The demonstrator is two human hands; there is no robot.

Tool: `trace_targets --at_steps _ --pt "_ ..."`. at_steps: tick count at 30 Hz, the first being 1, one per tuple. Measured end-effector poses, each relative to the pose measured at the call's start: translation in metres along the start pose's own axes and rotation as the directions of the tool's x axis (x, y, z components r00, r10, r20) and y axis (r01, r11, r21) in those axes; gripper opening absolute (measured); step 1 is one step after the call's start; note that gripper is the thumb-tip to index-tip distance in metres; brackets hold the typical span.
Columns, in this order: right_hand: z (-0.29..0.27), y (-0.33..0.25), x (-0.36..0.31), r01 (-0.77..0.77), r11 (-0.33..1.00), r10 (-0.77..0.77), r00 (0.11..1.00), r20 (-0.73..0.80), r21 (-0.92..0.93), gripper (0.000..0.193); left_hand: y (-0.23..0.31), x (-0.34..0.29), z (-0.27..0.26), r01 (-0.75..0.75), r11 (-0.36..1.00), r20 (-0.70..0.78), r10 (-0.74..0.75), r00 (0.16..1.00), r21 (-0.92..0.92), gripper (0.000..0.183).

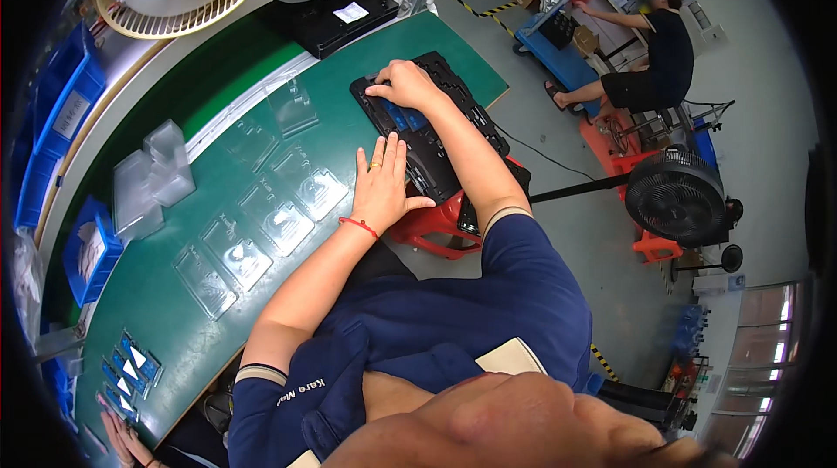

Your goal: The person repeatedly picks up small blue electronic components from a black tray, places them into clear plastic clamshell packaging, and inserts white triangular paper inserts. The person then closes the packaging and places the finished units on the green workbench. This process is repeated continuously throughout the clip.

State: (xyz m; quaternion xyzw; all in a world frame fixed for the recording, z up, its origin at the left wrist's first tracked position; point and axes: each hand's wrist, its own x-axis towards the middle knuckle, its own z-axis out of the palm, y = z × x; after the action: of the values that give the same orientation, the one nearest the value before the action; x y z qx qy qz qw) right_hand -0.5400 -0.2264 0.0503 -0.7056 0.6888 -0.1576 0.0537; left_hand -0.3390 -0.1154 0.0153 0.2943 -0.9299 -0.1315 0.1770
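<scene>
Two bare hands work at a green bench (174,294). Left hand (381,185) lies flat, fingers spread, grip open and empty, touching the near edge of a black tray (453,111). Right hand (403,84) rests on the tray's far end, fingers curled over blue pieces (410,119); whether its grip holds one, I cannot tell. Clear plastic shells (283,224) lie just left.

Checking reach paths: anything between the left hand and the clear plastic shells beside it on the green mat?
Nothing visible. The left hand lies flat on the green mat, and only bare mat separates it from the nearest clear shell. The right hand is off to the side on the black tray, clear of that path.
</scene>
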Motion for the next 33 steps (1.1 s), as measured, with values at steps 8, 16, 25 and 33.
trace_targets --at_steps 8,16,25,33 --pt "0.002 -0.010 0.000 0.018 1.000 -0.017 0.999 -0.033 0.012 0.056 -0.001 0.000 0.003 -0.008 1.000 -0.003 0.008 1.000 0.028 0.119" --pt "-0.030 -0.035 -0.007 0.139 0.989 -0.114 0.933 -0.341 0.052 0.018 -0.013 -0.003 -0.003 -0.011 0.936 -0.225 -0.073 0.972 -0.353 0.115" --pt "-0.016 -0.226 -0.063 0.299 0.842 -0.255 0.954 -0.158 0.449 0.036 -0.033 -0.084 -0.052 0.086 -0.583 0.219 -0.162 0.962 -0.808 0.050" --pt "0.044 -0.294 -0.056 0.250 0.513 -0.556 0.825 0.097 0.821 0.038 -0.070 -0.202 -0.096 -0.102 -0.542 0.197 -0.466 0.863 -0.834 0.045"
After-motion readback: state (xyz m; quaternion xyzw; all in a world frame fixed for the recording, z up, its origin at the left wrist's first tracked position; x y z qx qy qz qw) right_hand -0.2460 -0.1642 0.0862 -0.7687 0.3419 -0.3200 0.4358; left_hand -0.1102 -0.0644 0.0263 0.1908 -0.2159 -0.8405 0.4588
